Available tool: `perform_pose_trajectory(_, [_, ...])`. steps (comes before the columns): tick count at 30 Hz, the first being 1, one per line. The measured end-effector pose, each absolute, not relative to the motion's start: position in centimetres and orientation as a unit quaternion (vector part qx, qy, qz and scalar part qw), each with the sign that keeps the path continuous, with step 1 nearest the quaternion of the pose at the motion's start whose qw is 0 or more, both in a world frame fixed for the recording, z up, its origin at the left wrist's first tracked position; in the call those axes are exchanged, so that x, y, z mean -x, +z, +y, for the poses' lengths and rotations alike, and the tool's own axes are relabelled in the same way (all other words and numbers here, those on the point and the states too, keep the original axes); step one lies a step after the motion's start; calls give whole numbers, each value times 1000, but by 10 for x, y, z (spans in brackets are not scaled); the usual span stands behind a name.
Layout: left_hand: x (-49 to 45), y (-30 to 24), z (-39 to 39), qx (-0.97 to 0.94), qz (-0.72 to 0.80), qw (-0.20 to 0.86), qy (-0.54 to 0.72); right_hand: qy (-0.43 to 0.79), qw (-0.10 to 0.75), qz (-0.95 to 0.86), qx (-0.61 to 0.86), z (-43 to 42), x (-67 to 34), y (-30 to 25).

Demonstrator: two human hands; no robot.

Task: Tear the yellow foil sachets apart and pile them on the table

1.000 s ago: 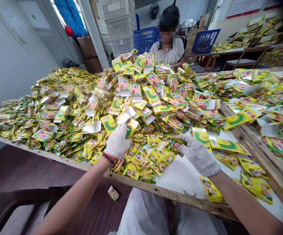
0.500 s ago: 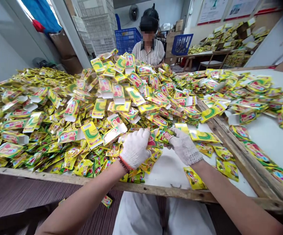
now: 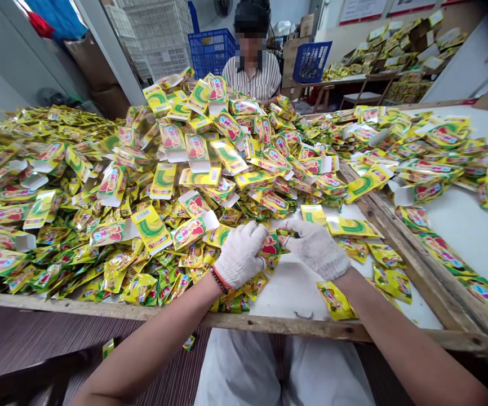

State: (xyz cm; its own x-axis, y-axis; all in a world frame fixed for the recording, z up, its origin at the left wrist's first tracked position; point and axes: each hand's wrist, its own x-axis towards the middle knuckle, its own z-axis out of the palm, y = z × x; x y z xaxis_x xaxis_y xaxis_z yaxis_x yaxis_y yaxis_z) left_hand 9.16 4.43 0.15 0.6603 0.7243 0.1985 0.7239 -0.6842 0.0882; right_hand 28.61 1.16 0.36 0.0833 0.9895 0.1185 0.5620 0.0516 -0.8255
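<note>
My left hand (image 3: 242, 255), in a white knit glove, is closed around a small yellow-green carton (image 3: 270, 243) with a red fruit print. Most of that carton is hidden behind the fingers. At its right end my gloved right hand (image 3: 318, 249) pinches a sachet (image 3: 285, 232), of which only a sliver shows. How far the sachet sits inside the carton I cannot tell. Beside and below the left hand lie loose yellow-green sachets (image 3: 254, 286). A flat yellow carton (image 3: 353, 226) rests just beyond the right hand.
A high heap of printed cartons (image 3: 197, 149) and sachets covers the table's left and middle. A wooden rail (image 3: 404, 242) divides the tabletop, with more cartons on its right. The wooden front edge (image 3: 269, 323) runs above my lap. A person (image 3: 252, 73) sits opposite, behind the heap.
The sachet in my right hand has moved against the carton's end and is now mostly hidden. My right fingers have shifted left, closer to my left hand. The camera view has tilted slightly down.
</note>
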Motion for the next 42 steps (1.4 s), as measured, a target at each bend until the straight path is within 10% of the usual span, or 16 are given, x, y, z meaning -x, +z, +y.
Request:
perform_pose_trajectory(11, [-91,1,41,-905,408,-15,124,228,337,-651,641,8,-274,0])
perform_pose_trajectory(19, [-96,1,40,-902,412,-9,126,546,336,-522,563,-6,-271,15])
perform_pose_trajectory(34, [-84,10,63,-706,376,505,324,263,447,-583,626,15,-294,7])
perform_pose_trajectory(39, [-79,11,57,-797,403,336,299,263,708,-376,537,16,-342,25])
perform_pose_trajectory(42, [-86,7,46,-872,452,139,127,313,658,-388,565,20,-338,16])
